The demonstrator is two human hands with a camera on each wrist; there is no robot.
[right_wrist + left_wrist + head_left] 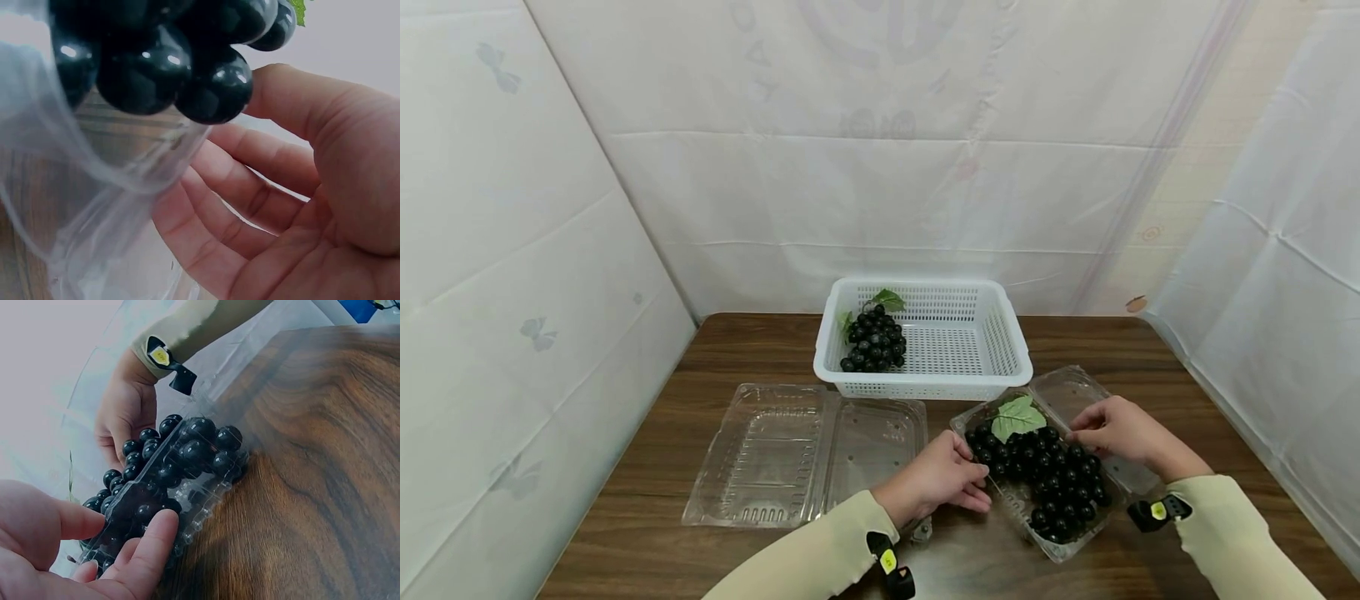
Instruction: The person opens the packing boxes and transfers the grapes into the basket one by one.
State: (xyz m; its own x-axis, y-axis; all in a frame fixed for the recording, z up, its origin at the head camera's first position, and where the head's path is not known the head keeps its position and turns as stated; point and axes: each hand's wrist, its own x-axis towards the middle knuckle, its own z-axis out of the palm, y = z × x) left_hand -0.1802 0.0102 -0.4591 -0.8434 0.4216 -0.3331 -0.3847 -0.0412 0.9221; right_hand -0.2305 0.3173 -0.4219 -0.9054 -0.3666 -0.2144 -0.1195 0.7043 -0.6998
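Note:
A clear plastic clamshell container (1060,550) stands at the right with its lid (1071,390) folded back to the right. Bunched black grapes (1060,479) with a green leaf (1018,418) fill it. My left hand (943,475) grips its left side, the thumb near the rim and the fingers (153,544) against the outer wall. At the opposite side, my right hand (1120,429) holds the edge by the lid. In the right wrist view, that thumb (275,94) touches a grape while the other fingers curl at the plastic; part of their contact is hidden.
A second clear clamshell container (775,458) lies unfolded at the left, its right part behind my left forearm. At the back, a white plastic basket (925,387) contains another bunch of black grapes (876,342). Pale curtains (880,183) surround the wooden table (647,467).

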